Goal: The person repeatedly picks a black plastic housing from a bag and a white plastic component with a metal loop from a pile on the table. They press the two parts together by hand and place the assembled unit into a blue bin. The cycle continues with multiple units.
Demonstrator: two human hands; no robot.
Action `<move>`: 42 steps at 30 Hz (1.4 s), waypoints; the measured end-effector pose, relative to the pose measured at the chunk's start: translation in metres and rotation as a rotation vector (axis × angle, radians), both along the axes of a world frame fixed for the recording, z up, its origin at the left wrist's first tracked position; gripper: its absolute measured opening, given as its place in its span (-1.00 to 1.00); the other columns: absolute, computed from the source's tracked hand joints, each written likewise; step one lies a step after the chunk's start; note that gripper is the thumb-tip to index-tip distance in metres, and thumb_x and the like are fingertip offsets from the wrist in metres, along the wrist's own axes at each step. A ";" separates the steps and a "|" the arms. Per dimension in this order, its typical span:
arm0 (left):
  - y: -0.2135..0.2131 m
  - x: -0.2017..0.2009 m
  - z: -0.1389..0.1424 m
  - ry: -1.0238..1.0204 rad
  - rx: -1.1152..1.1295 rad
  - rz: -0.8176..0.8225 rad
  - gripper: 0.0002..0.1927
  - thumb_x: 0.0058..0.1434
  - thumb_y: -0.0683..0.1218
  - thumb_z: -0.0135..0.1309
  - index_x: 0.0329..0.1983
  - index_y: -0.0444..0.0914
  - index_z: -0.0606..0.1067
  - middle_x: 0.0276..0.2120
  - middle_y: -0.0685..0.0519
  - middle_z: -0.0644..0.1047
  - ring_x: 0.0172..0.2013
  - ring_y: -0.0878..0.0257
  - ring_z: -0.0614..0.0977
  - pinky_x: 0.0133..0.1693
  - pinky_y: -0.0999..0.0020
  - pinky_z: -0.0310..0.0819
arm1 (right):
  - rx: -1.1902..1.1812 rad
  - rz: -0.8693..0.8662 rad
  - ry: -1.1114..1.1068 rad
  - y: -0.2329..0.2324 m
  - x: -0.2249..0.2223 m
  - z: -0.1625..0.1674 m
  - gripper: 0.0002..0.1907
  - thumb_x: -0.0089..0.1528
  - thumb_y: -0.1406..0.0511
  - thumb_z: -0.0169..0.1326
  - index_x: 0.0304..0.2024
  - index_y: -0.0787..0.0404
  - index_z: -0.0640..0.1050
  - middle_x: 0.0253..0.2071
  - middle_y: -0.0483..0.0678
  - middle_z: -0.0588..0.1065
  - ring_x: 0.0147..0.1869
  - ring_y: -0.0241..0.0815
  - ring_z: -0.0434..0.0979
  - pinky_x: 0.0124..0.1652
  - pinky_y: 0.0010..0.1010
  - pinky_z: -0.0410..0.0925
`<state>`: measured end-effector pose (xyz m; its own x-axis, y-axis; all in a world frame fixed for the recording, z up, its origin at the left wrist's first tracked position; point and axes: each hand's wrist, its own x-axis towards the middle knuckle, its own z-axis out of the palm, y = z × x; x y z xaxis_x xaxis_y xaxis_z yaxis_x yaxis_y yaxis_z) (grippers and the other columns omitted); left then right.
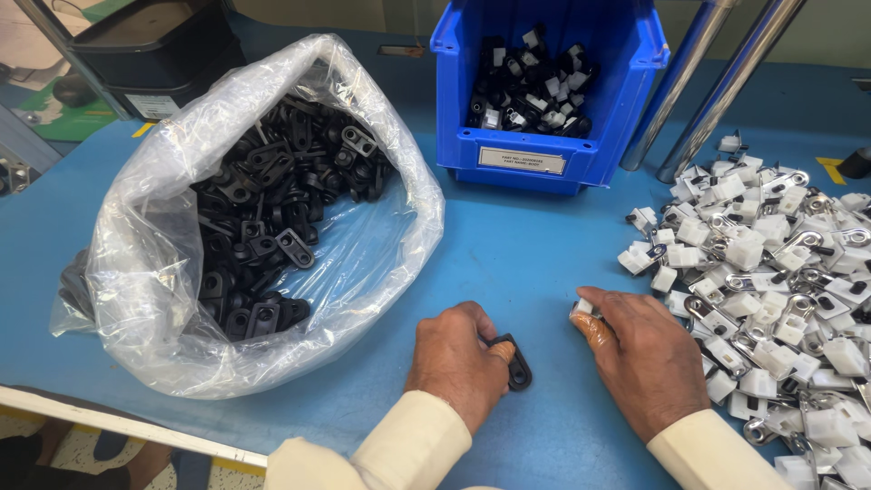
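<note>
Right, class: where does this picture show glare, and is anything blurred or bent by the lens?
Head view: glare streaks the clear plastic bag and the metal poles; both hands, left hand and right hand, look sharp; the poles lean outward near the edge, suggesting wide-lens distortion.

Two bare hands, left hand (456, 361) and right hand (646, 356), without gloves or rings. Long cream-coloured cloth sleeves on both arms, the left sleeve (399, 445) and the right sleeve (717, 454), each ending in a plain cuff at the wrist. Smooth fabric, without buttons or markings in view.
</note>
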<state>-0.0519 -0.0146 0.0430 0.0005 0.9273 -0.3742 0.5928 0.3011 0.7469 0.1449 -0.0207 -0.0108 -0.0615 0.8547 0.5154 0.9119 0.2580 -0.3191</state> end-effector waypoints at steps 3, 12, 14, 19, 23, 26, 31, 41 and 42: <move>-0.002 -0.001 -0.004 -0.051 -0.010 0.022 -0.80 0.21 -0.12 0.23 -0.31 -0.34 0.48 -0.50 -0.07 0.64 -0.55 0.23 0.71 -0.43 0.30 0.63 | -0.074 -0.123 -0.020 0.001 0.000 -0.004 -0.67 0.13 0.21 0.27 -0.06 0.08 0.65 -0.22 -0.07 0.63 -0.09 -0.08 0.60 -0.11 -0.26 0.46; 0.015 0.018 -0.017 -0.330 -0.077 0.163 -0.81 0.19 -0.23 0.19 -0.36 -0.37 0.39 -0.47 -0.17 0.64 -0.56 0.12 0.73 -0.62 0.33 0.59 | -0.444 -0.307 0.401 0.011 0.004 0.004 -0.65 0.18 0.21 0.37 0.01 0.09 0.68 -0.26 -0.05 0.67 -0.25 -0.29 0.66 -0.18 -0.45 0.48; 0.017 0.029 -0.019 -0.371 -0.097 0.174 -0.82 0.18 -0.25 0.18 -0.34 -0.37 0.38 -0.44 -0.17 0.64 -0.54 0.09 0.74 -0.61 0.32 0.61 | -0.477 -0.274 0.825 0.005 0.007 0.003 -0.66 0.20 0.30 0.28 0.03 0.20 0.67 -0.24 -0.01 0.68 -0.26 -0.33 0.58 -0.24 -0.47 0.41; 0.016 0.040 -0.019 -0.369 -0.101 0.128 -0.84 0.22 -0.24 0.13 -0.30 -0.42 0.39 -0.41 -0.19 0.63 -0.51 0.05 0.75 -0.58 0.31 0.63 | -0.487 -0.191 1.074 -0.015 0.002 -0.007 -0.66 0.17 0.37 0.24 0.01 0.28 0.66 -0.23 -0.04 0.70 -0.21 -0.39 0.59 -0.20 -0.56 0.40; 0.021 0.039 -0.011 -0.278 -0.130 0.010 -0.88 0.24 -0.26 0.06 -0.22 -0.44 0.42 -0.40 -0.22 0.64 -0.48 0.06 0.76 -0.52 0.31 0.66 | -0.479 -0.220 0.936 -0.021 -0.007 -0.006 -0.66 0.14 0.36 0.25 0.00 0.22 0.67 -0.23 -0.06 0.72 -0.19 -0.38 0.65 -0.15 -0.56 0.44; 0.023 0.039 -0.003 -0.160 -0.128 -0.108 -0.85 0.27 -0.22 0.06 -0.25 -0.48 0.49 -0.44 -0.21 0.66 -0.48 0.11 0.75 -0.48 0.34 0.66 | -0.486 -0.262 0.834 -0.023 -0.011 0.002 -0.68 0.16 0.32 0.28 -0.01 0.18 0.67 -0.23 -0.07 0.73 -0.20 -0.35 0.68 -0.14 -0.53 0.48; 0.028 0.039 0.007 -0.026 -0.165 -0.221 -0.80 0.29 -0.19 0.09 -0.31 -0.49 0.57 -0.46 -0.16 0.68 -0.51 0.20 0.73 -0.41 0.36 0.68 | -0.367 -0.210 0.636 -0.031 -0.018 0.012 -0.68 0.16 0.28 0.28 -0.02 0.14 0.66 -0.24 -0.07 0.68 -0.25 -0.30 0.72 -0.23 -0.47 0.53; 0.029 0.041 0.010 -0.029 -0.162 -0.260 -0.86 0.22 -0.26 0.10 -0.29 -0.50 0.58 -0.47 -0.16 0.69 -0.53 0.21 0.72 -0.44 0.39 0.67 | -0.422 -0.259 0.562 -0.028 -0.019 0.021 -0.68 0.16 0.23 0.30 -0.03 0.07 0.66 -0.26 -0.10 0.68 -0.32 -0.26 0.72 -0.26 -0.42 0.54; 0.029 0.041 0.011 -0.032 -0.170 -0.258 -0.86 0.23 -0.25 0.11 -0.29 -0.50 0.57 -0.48 -0.16 0.68 -0.53 0.21 0.72 -0.45 0.40 0.66 | -0.415 -0.246 0.581 -0.028 -0.019 0.020 -0.68 0.15 0.23 0.30 -0.03 0.07 0.66 -0.25 -0.10 0.66 -0.32 -0.27 0.72 -0.26 -0.43 0.54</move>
